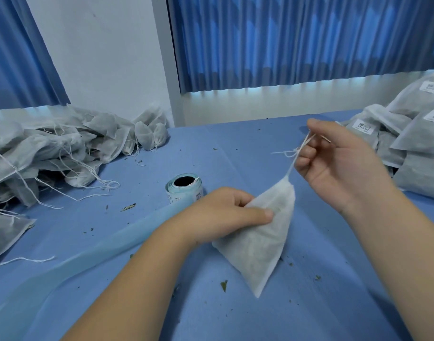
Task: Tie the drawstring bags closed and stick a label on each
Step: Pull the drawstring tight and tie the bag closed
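Observation:
A white non-woven drawstring bag (262,239) lies tilted on the blue table, its gathered neck pointing up and to the right. My left hand (223,212) pinches the bag's upper left side with thumb and fingers. My right hand (334,158) is raised above the neck and holds the white drawstring (293,159) taut, with loose string ends sticking out to the left. A roll of labels (184,189) on pale blue backing stands upright just behind my left hand.
A heap of untied bags (51,148) with trailing strings fills the left of the table (235,148). Labelled bags (413,134) are stacked at the right. A strip of empty blue backing paper (88,257) runs from the roll toward the front left. Dry leaf bits are scattered about.

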Tool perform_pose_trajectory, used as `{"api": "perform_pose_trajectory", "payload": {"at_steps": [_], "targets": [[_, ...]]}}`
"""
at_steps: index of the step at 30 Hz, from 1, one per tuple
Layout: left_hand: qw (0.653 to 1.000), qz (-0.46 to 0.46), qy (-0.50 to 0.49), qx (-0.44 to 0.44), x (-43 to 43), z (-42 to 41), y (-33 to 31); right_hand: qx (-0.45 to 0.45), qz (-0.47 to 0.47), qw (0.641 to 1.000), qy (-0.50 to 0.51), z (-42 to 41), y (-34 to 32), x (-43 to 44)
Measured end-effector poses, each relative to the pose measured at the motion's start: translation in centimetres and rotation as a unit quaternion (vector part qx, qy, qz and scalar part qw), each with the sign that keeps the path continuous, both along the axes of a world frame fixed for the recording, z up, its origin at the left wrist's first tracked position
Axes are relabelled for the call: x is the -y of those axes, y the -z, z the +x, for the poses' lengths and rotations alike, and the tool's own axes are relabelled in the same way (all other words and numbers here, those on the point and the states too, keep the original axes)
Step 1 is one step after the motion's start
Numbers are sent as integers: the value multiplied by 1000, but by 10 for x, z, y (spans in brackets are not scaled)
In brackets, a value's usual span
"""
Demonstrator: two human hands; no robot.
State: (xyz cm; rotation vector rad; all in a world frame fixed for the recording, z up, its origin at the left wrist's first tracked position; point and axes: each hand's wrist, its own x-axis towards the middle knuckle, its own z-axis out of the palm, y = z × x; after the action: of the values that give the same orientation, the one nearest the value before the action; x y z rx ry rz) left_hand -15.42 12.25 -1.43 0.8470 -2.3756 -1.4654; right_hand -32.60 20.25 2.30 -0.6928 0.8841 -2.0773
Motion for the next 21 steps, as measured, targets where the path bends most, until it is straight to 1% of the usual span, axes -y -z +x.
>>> {"api": "perform_pose_trajectory", "payload": {"at_steps": [2,3,4,5,6,7,8,9,10,11,13,15,17,19,21], "targets": [[995,-31,-93,-30,-1,-7,2,-85,-16,996,18,4,2,-1],[988,-40,-138,-56,-1,-10,2,-143,-20,989,30,7,2,-2],[980,-44,-175,-84,1,-12,2,-217,-19,975,48,10,4,-2],[973,-43,-200,-109,2,-13,2,-309,-11,949,71,15,6,-1],[967,-38,-215,-130,3,-13,1,-408,7,908,94,19,10,0],[964,-29,-221,-146,4,-13,0,-503,31,857,109,23,14,3],[961,-22,-225,-156,5,-13,1,-581,53,804,115,27,19,5],[960,-20,-230,-161,7,-12,1,-636,66,760,118,30,24,7],[958,-22,-233,-165,8,-12,1,-666,74,733,117,32,28,9],[957,-20,-234,-171,8,-12,2,-681,79,719,116,33,30,10],[953,0,-238,-190,9,-12,4,-693,83,706,123,30,31,11],[945,24,-247,-213,9,-11,4,-692,90,704,134,26,31,11],[942,57,-236,-232,9,-11,4,-689,101,704,136,23,31,11],[948,79,-210,-228,10,-9,4,-681,107,714,125,22,32,11],[957,77,-186,-209,10,-8,4,-666,103,731,112,22,32,10]]}}
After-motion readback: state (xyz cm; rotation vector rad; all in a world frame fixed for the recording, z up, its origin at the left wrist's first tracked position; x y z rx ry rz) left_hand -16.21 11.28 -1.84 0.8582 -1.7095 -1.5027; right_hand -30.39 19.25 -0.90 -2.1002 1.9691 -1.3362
